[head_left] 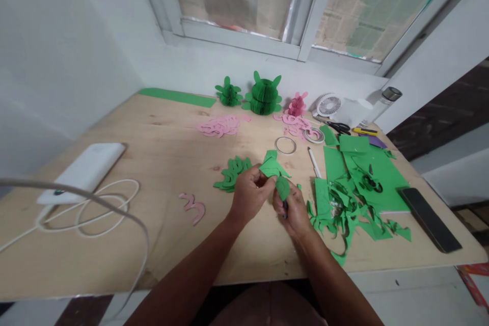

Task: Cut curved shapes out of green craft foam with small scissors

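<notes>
My left hand pinches a piece of green paper with drawn lines over the middle of the table. Close beside it, my right hand is closed around what appear to be small black-handled scissors, mostly hidden by the fingers. A rounded green paper flap hangs in front of that hand's fingers. Just left of my left hand lies a pile of curved green cutouts. One pink wavy cutout rests further left.
Green scraps, green sheets and a black phone lie at right. Behind are a white pen, tape rings, pink cutouts and a green honeycomb figure. A white power bank with cable is at left.
</notes>
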A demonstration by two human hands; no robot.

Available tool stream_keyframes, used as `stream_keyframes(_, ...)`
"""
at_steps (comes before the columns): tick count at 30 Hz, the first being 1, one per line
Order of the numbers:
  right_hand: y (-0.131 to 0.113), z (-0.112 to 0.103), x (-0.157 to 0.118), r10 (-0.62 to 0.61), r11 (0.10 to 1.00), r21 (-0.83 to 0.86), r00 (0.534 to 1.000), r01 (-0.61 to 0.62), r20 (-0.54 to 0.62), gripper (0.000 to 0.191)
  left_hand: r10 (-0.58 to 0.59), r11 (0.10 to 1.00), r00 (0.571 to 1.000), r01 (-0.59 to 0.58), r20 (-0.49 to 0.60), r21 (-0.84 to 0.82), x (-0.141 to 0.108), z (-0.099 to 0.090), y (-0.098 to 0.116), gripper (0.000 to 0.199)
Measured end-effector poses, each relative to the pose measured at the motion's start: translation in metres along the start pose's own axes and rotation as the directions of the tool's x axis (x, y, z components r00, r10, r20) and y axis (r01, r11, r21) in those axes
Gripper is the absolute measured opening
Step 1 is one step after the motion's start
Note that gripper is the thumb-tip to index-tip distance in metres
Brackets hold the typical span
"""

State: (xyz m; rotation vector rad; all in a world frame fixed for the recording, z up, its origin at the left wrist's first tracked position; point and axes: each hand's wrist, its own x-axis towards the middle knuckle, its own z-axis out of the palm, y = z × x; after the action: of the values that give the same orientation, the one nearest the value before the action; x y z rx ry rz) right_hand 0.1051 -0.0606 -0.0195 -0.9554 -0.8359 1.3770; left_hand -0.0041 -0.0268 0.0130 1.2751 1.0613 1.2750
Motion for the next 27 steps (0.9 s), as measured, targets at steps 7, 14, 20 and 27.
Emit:
stream_keyframes(7,0.0004,0.0009,-0.0002,0.035,0.999,0.023,0.999,-0.035,0.010,0.036,0.041,0.997,0.999,-0.039,-0.027,0.072,-0.0035,0.0013,0.0024,0.010)
stream_keyframes(14,0.0020,-0.0013,0.0005,0.032,0.998,0.060,0.998,-0.035,0.044,0.032,0.029,0.996,0.999,-0.026,-0.042,0.086,-0.0026,0.0011,0.0015,0.011)
stream_keyframes(20,0.0024,0.0004,0.0006,0.047,0.998,0.039,0.999,-0.048,0.016,0.036,-0.013,1.000,0.999,0.013,-0.047,-0.003,-0.0020,0.0035,-0.0058,0.009)
stream_keyframes(27,0.0024,0.0027,0.0011,0.048,0.997,0.053,0.999,-0.048,0.006,0.041,-0.068,0.995,0.994,0.063,-0.080,-0.072,-0.0038,0.0072,0.0001,0.009)
